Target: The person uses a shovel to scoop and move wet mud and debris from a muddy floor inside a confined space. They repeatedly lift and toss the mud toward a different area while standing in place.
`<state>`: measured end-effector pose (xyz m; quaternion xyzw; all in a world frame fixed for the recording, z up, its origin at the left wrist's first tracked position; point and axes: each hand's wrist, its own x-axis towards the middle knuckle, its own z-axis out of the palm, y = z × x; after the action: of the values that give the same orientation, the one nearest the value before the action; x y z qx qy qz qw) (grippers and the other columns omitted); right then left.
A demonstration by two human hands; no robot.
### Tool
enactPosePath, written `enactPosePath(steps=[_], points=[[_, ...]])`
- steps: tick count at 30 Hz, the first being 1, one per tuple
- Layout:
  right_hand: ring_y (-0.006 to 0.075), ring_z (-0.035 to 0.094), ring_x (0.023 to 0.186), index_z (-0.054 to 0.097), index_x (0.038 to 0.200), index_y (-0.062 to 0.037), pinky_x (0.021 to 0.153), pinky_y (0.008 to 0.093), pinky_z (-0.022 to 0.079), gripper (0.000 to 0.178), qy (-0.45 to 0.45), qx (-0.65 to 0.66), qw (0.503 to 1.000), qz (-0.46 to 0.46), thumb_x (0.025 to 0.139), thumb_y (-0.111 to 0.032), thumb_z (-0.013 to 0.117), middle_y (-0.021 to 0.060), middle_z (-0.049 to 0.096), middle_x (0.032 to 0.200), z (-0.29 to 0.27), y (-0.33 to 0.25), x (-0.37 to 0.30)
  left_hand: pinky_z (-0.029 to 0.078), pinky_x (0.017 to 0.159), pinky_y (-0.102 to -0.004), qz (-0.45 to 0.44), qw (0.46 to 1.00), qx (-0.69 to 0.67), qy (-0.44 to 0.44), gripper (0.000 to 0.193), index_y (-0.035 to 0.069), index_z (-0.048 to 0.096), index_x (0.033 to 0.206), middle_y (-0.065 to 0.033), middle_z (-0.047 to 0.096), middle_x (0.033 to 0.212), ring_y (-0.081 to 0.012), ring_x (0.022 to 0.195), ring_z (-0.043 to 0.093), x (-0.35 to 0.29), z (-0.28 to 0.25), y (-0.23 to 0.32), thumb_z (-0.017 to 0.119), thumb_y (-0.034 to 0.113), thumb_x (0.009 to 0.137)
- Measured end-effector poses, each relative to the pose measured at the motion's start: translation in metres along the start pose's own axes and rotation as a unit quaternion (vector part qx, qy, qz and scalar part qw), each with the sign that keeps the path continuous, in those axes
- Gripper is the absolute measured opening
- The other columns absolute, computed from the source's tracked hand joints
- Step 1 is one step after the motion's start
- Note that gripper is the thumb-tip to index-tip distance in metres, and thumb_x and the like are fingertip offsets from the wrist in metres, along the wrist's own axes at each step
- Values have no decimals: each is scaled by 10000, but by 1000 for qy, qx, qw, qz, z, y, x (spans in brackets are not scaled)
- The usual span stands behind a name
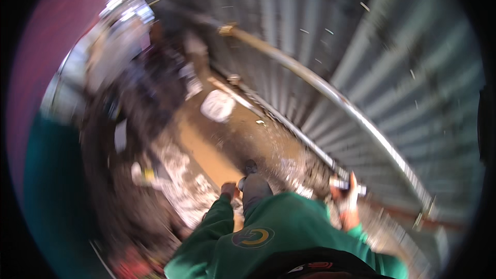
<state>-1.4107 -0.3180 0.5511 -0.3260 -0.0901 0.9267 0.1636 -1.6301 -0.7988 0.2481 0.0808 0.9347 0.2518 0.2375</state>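
Observation:
My right hand (349, 202) is beside the corrugated metal wall, low on the right. It is closed around a small dark object with pale ends (358, 188); blur hides its kind. One finger points up along it. My left hand (228, 189) hangs in front of me by my leg, past the cuff of a green sleeve (219, 212). Its fingers are smeared by motion, so I cannot make out whether they hold anything. My foot in a dark shoe (250, 166) is on the wet brown ground.
A metal rail (330, 92) runs along the corrugated wall (413, 72) on the right. Muddy water (206, 150) covers the ground ahead, with a whitish rounded object (217, 106) in it. Dark, blurred clutter (139, 93) and a pale crumpled sheet (178, 175) lie to the left.

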Motion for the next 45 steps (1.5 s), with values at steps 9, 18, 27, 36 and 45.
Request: enactPosePath(steps=[9,18,27,36,45], points=[[228,734,793,287,1561,-216,656,407,628,768,337,140,896,-254,948,-248,748,93,711,923,48,169,44,637,779,-433,-71,841,-207,-496,546,110,510,1432,-185,694,1155,-316,942,722,180,-144,291,679,386,992],[311,724,930,483,1363,-2,790,411,585,671,477,-214,838,-155,831,-299,766,216,711,1018,97,218,113,518,972,-489,-118,739,-72,-659,669,144,498,1479,-64,571,1435,-284,1146,644,113,-83,369,485,636,1027],[399,687,1085,455,1450,-16,939,449,540,735,586,-221,759,-178,811,-259,723,265,691,1148,111,228,138,591,883,-468,-88,780,-141,-604,451,75,588,1373,-193,659,1270,-335,1077,681,233,-121,340,643,343,1015],[435,682,1068,562,1402,-101,941,501,541,599,623,-341,671,-213,808,-145,630,276,708,1128,141,325,156,588,876,-484,-10,770,6,-638,423,57,592,1327,-182,681,1206,-346,1062,683,346,-151,343,665,312,997],[431,710,991,683,1256,-146,881,488,583,441,594,-379,705,-77,815,-131,665,253,716,1078,178,396,118,625,802,-465,12,656,202,-727,338,43,612,1226,-172,692,1137,-317,949,715,248,-66,365,680,270,985]])
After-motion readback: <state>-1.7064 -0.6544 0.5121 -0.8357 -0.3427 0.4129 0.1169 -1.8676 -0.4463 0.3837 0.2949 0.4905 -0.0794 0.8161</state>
